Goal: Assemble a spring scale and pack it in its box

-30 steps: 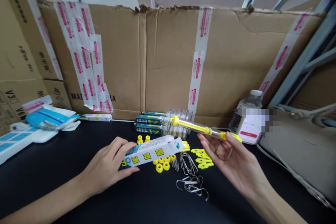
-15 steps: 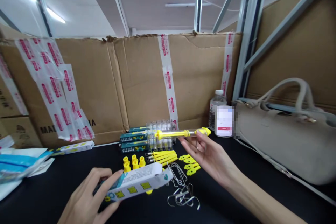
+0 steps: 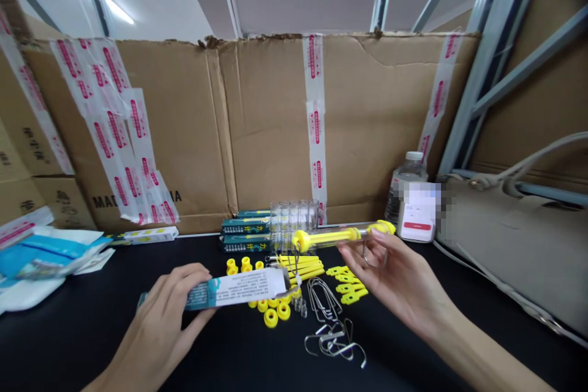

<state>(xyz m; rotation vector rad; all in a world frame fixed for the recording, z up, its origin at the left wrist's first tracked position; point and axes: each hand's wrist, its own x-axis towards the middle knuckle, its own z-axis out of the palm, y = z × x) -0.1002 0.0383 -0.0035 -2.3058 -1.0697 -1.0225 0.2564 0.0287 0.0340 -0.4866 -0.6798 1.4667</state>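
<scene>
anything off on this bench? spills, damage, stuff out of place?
Two things. The bent metal hooks lie in a tangled heap, while the yellow rods are laid side by side. At the back, the cardboard panel has a ragged, torn top edge. No spill visible.

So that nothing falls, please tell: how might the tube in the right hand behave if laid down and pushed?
The tube looks round, so it may roll. It seems stiff: its end beyond the right hand does not sag.
</scene>
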